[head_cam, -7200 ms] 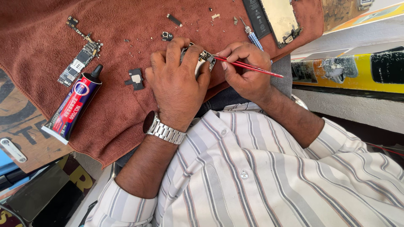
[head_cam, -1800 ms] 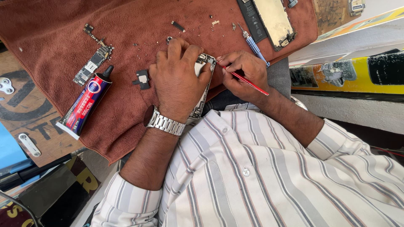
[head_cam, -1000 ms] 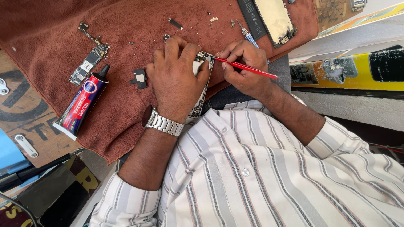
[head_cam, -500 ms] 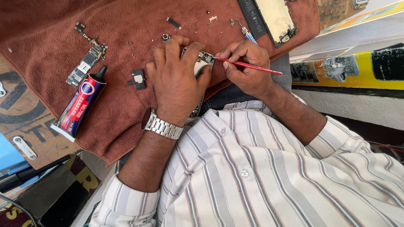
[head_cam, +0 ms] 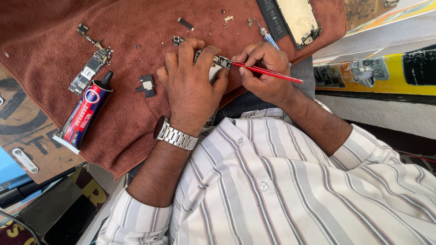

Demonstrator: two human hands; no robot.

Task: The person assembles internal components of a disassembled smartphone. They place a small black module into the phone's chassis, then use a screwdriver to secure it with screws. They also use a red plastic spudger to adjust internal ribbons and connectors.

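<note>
Near the front edge of the brown cloth (head_cam: pixel 54 27), toward its right half, both hands met over a small phone part (head_cam: pixel 220 62). The left hand (head_cam: pixel 190 88) lay curled over it, fingers and thumb closed round its sides, so most of the piece was hidden and only its metallic top end showed beside the thumb. The right hand (head_cam: pixel 265 72) sat just to the right, fingers pinched together on a thin red tool (head_cam: pixel 268 71). That tool's long axis ran almost level, its tip touching the exposed end of the part and its tail pointing away toward the cloth's right edge. So the part lay directly under the left hand and just left of the right hand's fingertips; the left hand was plainly the nearer, already gripping it, while the right reached it only through the tool tip.

A silver wristwatch (head_cam: pixel 175 135) ringed the left wrist. Well to the left on the cloth lay a glue tube (head_cam: pixel 84 113) with a black nozzle, slanting toward the back edge, and beyond it a narrow circuit board (head_cam: pixel 88 72). A small black bracket (head_cam: pixel 146 85) rested between the tube and the left hand. At the cloth's back right corner sat an opened phone body (head_cam: pixel 297 18), with a blue-handled screwdriver (head_cam: pixel 269 38) just behind the right hand.
</note>
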